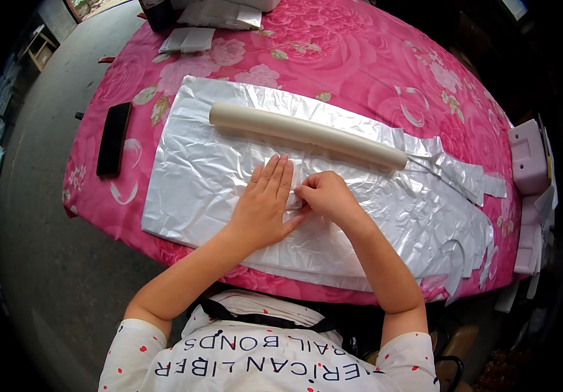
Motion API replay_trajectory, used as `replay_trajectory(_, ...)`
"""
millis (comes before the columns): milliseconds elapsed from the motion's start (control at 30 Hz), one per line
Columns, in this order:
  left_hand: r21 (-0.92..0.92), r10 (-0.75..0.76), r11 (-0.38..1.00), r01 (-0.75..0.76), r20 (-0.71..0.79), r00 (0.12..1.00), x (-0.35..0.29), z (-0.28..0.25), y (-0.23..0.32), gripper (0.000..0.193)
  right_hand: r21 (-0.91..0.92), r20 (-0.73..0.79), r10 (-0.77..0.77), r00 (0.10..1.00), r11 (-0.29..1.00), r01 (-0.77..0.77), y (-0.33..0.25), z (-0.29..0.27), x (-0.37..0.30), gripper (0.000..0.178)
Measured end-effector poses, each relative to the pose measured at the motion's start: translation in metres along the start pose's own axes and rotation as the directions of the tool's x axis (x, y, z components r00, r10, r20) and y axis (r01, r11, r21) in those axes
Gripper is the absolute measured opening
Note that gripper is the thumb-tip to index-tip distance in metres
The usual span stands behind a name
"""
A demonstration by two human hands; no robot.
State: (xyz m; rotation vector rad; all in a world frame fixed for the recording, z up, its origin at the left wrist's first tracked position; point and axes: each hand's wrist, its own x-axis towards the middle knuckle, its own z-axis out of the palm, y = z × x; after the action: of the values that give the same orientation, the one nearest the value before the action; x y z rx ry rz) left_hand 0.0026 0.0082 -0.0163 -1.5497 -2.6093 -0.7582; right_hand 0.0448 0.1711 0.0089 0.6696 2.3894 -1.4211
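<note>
A stack of thin, crinkled white plastic bags lies flat in front of me, with handle-like cut ends toward the right. My left hand rests flat on a small folded white plastic piece, fingers stretched out and pointing away from me. Just to its right, my right hand pinches the edge of that folded piece between thumb and fingers. Beyond both hands, a long beige tube lies slantwise across the stack, touching neither hand.
A pink floral cloth covers the table. A black phone lies at the left. Folded white packets and a dark container are at the far left edge. White plastic boxes stand at the right edge.
</note>
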Motion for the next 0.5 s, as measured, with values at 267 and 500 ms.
replay_trajectory(267,0.065,-0.067,0.996,0.059,0.137,0.988,0.000,0.006,-0.001,0.111,-0.199,-0.052,-0.074,0.996,0.978,0.063,-0.008,-0.002,-0.015,0.025)
replay_trajectory(500,-0.006,-0.070,0.998,0.070,0.014,0.997,-0.009,-0.006,-0.001,0.099,-0.736,-0.005,-0.110,0.994,0.673,0.071,-0.014,-0.019,-0.024,0.020)
